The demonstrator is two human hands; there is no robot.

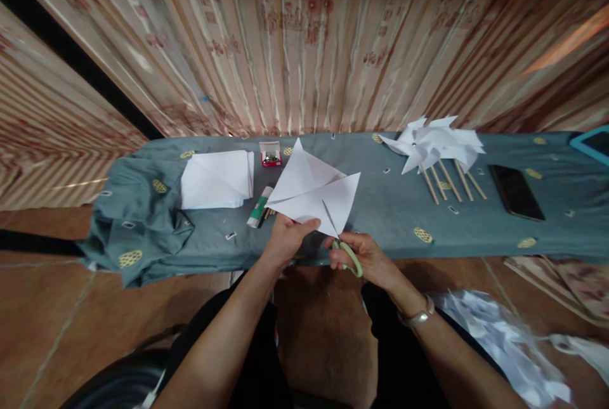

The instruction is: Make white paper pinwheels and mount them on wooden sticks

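My left hand (pixel 290 234) is closed on the near edge of a white paper square (pixel 304 190), thumb on top. A slit runs in from the paper's left corner, and its flaps stand slightly apart. In my right hand (pixel 361 257) are scissors (pixel 353 262) with light green handles. Their blades lie across the paper's near corner, pointing up and left toward its middle. Just left of the paper lies a green and white glue stick (pixel 259 207). Thin wooden sticks show partly from under the paper beside my left hand.
A stack of white paper (pixel 216 179) lies at the left, near a small red box of pins (pixel 271 155). Several white paper pinwheels (pixel 440 146) on sticks and a dark phone (pixel 516 192) lie at the right. A blue-edged device (pixel 592 144) sits at the far right. Paper scraps (pixel 499 339) are heaped below.
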